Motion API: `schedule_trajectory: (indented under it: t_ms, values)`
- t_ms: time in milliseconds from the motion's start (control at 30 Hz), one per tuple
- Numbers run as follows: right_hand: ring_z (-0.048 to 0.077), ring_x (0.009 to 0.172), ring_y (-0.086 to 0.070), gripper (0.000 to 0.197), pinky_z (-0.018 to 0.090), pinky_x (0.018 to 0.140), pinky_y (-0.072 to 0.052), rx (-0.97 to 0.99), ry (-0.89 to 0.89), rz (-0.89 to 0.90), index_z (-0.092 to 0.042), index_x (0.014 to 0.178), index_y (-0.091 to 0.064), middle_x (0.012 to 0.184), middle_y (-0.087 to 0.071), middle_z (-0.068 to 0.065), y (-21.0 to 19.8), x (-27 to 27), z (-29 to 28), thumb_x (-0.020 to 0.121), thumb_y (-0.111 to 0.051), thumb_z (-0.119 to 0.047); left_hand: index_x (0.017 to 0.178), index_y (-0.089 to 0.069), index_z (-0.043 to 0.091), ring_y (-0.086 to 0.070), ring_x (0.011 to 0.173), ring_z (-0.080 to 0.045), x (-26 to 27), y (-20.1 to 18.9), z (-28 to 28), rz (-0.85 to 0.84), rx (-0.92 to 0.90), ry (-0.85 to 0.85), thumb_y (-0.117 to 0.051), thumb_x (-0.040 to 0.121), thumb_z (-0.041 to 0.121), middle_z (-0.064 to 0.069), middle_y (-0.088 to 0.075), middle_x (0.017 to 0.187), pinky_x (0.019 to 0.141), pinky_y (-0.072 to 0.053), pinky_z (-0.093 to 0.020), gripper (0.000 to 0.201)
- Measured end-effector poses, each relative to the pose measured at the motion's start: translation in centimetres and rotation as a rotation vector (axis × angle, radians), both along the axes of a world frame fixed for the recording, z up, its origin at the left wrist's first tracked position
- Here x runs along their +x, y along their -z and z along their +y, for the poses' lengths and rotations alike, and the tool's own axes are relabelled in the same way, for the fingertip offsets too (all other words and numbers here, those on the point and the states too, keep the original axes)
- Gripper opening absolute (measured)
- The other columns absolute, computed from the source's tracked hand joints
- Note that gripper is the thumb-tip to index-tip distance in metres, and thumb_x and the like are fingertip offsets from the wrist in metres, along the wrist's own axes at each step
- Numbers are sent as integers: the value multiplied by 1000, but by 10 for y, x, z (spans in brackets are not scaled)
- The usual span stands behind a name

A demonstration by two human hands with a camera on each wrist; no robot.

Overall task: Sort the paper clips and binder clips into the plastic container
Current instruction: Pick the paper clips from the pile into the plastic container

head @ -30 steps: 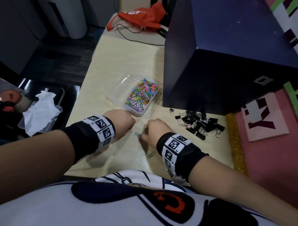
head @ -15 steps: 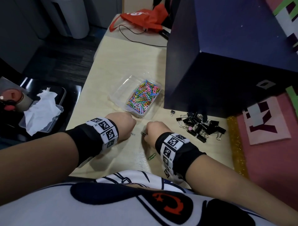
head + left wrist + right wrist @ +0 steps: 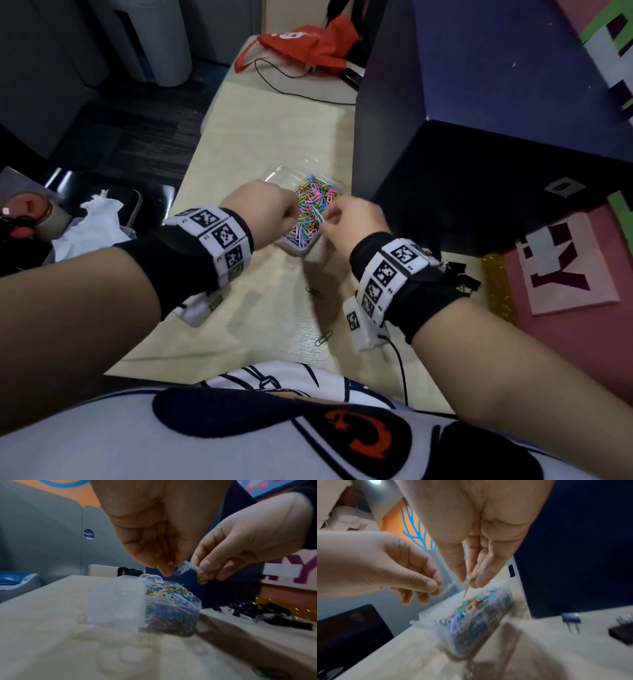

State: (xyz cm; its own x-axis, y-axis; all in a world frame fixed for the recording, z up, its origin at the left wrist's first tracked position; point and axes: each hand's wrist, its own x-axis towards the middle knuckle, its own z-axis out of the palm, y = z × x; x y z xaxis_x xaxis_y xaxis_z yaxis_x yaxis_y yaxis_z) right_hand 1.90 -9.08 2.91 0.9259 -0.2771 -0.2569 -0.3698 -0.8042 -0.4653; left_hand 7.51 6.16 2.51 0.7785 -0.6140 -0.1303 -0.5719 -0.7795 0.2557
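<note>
Dark box [image 3: 479,144] — beside plastic container [image 3: 294,250]

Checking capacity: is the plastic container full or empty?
Nearly full: coloured paper clips fill the plastic container close to its rim.

hands: 2, left hand [image 3: 263,214] and right hand [image 3: 356,222] | plastic container [image 3: 274,178]: 1 | paper clips in container [image 3: 313,205]: one heap, too many to count | loose paper clips on table [image 3: 323,338]: 2 | binder clips [image 3: 460,274]: one black pile, partly hidden, number unclear | dark box [image 3: 496,137]: 1 | red bag [image 3: 308,44]: 1
</note>
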Motion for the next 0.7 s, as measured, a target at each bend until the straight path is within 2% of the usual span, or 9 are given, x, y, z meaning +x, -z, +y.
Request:
schedule_trajectory:
  t_ms: [67, 133, 233, 367, 433, 533, 700]
  values:
    - [21, 104, -62, 25, 29, 94, -48, 2, -11, -1, -21, 109, -67, 108, -70, 2, -3, 5, -4, 86, -64, -28, 103, -70, 23, -63, 96, -28, 6, -1, 0, -15, -13, -4, -53, 89, 24, -4, -70, 101, 81, -50, -35, 21]
    - [23, 108, -60, 29, 27, 93, -47, -73, -80, 92, -22, 115, -65, 114, -68, 2, -5, 1, -7, 88, -61, -30, 102, -69, 25, -62, 97, -28, 5, 1, 2, -8, -37, 11, -53, 88, 25, -3, -68, 102, 82, -50, -37, 21]
    - [26, 102, -62, 27, 27, 85, -48, -228, -273, 338, -19, 108, -69, 110, -68, 5, 3, -23, -4, 86, -59, -32, 102, -68, 26, -61, 99, -26, -11, 9, 0, 31, 23, 120, -54, 87, 27, -1, -66, 105, 83, -50, -36, 21]
    - [23, 82, -66, 28, 28, 75, -56, -263, -436, 565, -21, 90, -71, 86, -69, 0, 25, -62, 6, 71, -72, -41, 118, -62, 28, -58, 108, -25, -40, 29, -11, 100, 237, 331, -47, 92, 28, 0, -60, 118, 86, -49, -34, 29]
    - [23, 81, -65, 35, 29, 72, -55, -260, -469, 591, -22, 90, -69, 85, -68, 0, 36, -74, 9, 67, -74, -48, 122, -58, 28, -58, 107, -27, -51, 38, -17, 106, 315, 420, -45, 94, 28, -3, -58, 117, 81, -49, -35, 31]
    - [24, 91, -63, 36, 27, 69, -46, -277, -465, 556, -23, 99, -67, 97, -66, 1, 44, -80, 8, 74, -71, -49, 121, -57, 25, -58, 104, -29, -59, 49, -25, 110, 369, 466, -46, 95, 27, -5, -55, 116, 70, -43, -32, 28]
    - [29, 102, -60, 29, 31, 79, -46, -258, -334, 444, -15, 109, -62, 108, -62, 8, 45, -74, -8, 85, -61, -31, 104, -60, 16, -60, 92, -28, -55, 56, -21, 9, 432, 410, -54, 91, 22, -5, -56, 103, 62, -41, -33, 15]
